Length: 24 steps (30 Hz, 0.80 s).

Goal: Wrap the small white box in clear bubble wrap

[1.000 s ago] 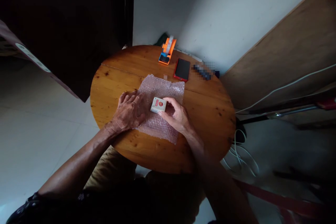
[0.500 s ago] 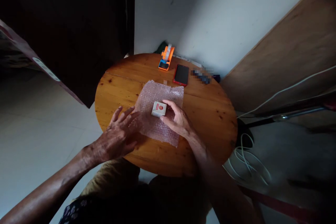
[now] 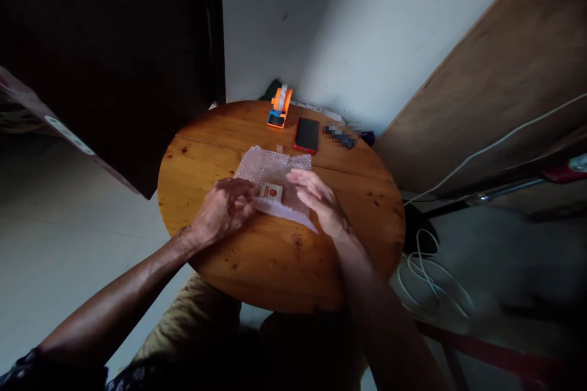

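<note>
Pinching one bubble-wrap sheet, left hand, one box atop, right hand unclosed

Wears dk top w/ lt pattern, plus tan trousers.

Bubble wrap hides the near side of the small box, whose lettering is too small to read; pixelation blurs a dark object.

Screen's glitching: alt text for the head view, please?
A small box sits on bubble wrap on a wooden table, left hand at the wrap's raised near edge, right hand open nearby. Behind are a tape dispenser and phone.
</note>
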Motion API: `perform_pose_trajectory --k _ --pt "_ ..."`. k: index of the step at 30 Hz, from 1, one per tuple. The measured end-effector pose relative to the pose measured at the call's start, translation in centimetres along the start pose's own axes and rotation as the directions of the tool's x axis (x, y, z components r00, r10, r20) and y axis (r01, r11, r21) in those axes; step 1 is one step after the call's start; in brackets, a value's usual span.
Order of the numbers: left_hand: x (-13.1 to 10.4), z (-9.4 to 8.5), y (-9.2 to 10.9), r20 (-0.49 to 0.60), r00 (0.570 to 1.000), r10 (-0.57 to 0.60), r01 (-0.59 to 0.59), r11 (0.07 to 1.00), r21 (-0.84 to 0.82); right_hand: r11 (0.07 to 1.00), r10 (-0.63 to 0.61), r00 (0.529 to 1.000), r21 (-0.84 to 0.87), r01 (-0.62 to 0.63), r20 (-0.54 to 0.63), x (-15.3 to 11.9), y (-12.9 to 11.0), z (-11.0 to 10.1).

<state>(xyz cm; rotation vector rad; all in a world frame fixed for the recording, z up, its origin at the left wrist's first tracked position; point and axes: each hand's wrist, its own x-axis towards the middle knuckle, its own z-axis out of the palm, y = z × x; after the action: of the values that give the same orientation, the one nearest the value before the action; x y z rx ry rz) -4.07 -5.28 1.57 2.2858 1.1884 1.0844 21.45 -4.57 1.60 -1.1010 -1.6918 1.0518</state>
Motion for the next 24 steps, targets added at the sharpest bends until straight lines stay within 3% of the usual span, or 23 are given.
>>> perform_pose_trajectory --k 4,6,9,12,15,20,24 --pt "2.1 0.6 -0.8 0.062 0.953 -0.297 0.301 0.952 -0.064 0.998 0.012 0.994 0.066 -0.019 0.108 0.0 -0.7 -1.0" --pt "2.6 0.7 -1.0 0.086 0.932 -0.353 0.36 0.927 -0.101 0.997 0.072 0.996 0.002 -0.072 0.061 -0.1 -0.9 -0.5" --pt "3.3 0.5 -1.1 0.131 0.921 -0.366 0.383 0.913 -0.141 0.987 0.113 0.987 -0.1 -0.124 -0.111 0.1 -0.9 0.7" --pt "4.0 0.1 -1.1 0.178 0.909 -0.376 0.405 0.899 -0.169 0.98 0.115 0.974 -0.137 -0.143 -0.197 0.3 -0.5 1.3" --pt "4.6 0.2 -0.8 0.241 0.901 -0.36 0.419 0.865 -0.275 0.971 0.154 0.96 -0.146 -0.191 -0.233 0.4 -0.3 1.3" --pt "5.4 1.1 -0.2 0.371 0.85 -0.374 0.523 0.686 -0.507 0.955 0.161 0.948 -0.2 -0.22 -0.276 0.4 0.0 0.9" --pt "5.5 1.6 -0.1 0.377 0.847 -0.375 0.528 0.676 -0.513 0.948 0.16 0.949 -0.225 -0.224 -0.271 0.3 0.1 0.8"
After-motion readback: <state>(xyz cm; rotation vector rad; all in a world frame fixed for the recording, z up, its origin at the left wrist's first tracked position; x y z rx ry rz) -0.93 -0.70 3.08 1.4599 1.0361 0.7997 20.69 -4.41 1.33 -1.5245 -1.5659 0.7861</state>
